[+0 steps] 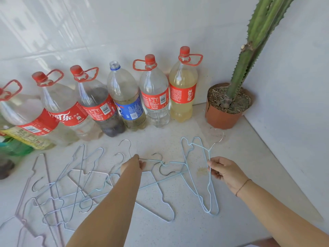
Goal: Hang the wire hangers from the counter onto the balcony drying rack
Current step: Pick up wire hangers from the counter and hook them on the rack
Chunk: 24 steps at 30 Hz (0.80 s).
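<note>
— Just in front of the potted cactus (224, 114), what has the right hand (225, 172) got?

— It pinches a pale blue hanger (191, 172) between thumb and fingertips, a little below the twisted neck. The hook points toward the cactus pot. Whether the hanger is clear of the surface (249, 175) I cannot tell.

— And the left hand (136, 164)?

— Further from the cactus, its fingers curl down onto the wire of a second hanger (151, 159), close to that one's hook.

— So how far along is the job?

— Barely begun, I'd judge. Farthest from the cactus, a loose tangle of hangers (71, 186) lies on the surface, pale blue and pinkish ones overlapping, in front of a row of soft-drink bottles (124, 98). No drying rack is in view, and nothing shows that any hanger has been hung.

— What's left, then?

— Nearly everything: gather the hangers, carry them to the rack, and hook each one on.
</note>
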{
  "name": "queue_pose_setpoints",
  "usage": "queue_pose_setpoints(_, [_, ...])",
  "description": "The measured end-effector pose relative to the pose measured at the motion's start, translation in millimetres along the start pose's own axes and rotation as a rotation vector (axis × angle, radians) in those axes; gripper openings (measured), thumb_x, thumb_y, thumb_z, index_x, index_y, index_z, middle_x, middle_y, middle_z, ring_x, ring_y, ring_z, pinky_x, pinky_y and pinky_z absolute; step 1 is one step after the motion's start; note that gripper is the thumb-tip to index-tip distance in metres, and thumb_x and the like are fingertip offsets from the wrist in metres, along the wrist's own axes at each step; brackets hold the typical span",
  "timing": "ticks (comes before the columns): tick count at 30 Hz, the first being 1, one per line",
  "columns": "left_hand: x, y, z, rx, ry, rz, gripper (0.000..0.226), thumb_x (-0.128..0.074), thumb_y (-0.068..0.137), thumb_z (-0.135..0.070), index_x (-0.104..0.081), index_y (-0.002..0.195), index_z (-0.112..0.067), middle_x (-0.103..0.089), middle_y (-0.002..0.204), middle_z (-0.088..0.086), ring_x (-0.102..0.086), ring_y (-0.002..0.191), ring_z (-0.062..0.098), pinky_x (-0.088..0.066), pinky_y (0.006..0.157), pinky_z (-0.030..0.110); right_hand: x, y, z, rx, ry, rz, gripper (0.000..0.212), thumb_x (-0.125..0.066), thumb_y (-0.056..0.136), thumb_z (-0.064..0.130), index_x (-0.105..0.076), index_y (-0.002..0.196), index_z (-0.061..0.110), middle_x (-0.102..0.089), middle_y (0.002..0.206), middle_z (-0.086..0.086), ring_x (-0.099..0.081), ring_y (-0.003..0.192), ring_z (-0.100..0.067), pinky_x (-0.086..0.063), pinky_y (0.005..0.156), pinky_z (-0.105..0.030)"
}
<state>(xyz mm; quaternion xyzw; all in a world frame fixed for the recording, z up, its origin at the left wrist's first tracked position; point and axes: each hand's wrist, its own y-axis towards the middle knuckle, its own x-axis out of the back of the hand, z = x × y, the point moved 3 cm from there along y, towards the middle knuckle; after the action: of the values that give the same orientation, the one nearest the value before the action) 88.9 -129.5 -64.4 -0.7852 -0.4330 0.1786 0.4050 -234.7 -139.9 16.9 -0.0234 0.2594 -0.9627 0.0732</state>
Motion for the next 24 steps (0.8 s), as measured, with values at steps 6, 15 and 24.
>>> queue_pose_setpoints(6, [6, -35, -3, -0.06, -0.141, 0.09, 0.023, -0.055, 0.089, -0.002, -0.053, 0.067, 0.001, -0.06, 0.041, 0.007, -0.061, 0.037, 0.015, -0.055, 0.059, 0.024, -19, -7, 25, 0.056, 0.045, 0.087, 0.008, -0.059, 0.088, 0.01, -0.064, 0.083, 0.007, -0.059, 0.062, -0.004, -0.044, 0.058, -0.015, -0.039, 0.06, -0.025])
queue_pose_setpoints(15, [42, -102, 10, -0.21, -0.145, 0.187, 0.011, -0.058, 0.089, -0.004, -0.061, 0.08, -0.008, -0.063, 0.075, 0.008, -0.061, 0.064, 0.015, -0.053, 0.049, 0.014, -52, -32, 68, 0.111, 0.118, 0.254, 0.008, -0.054, 0.09, 0.008, -0.06, 0.085, 0.007, -0.053, 0.059, -0.004, -0.044, 0.053, -0.012, -0.039, 0.052, -0.018])
queue_pose_setpoints(24, [90, -184, 29, -0.347, -0.34, 0.135, 0.014, -0.054, 0.09, -0.001, -0.061, 0.097, -0.011, -0.061, 0.075, 0.004, -0.058, 0.06, 0.012, -0.047, 0.05, 0.014, -91, -62, 101, 0.149, 0.066, 0.562, 0.009, -0.054, 0.088, 0.007, -0.059, 0.08, 0.006, -0.055, 0.051, 0.0, -0.045, 0.044, -0.009, -0.038, 0.041, -0.016])
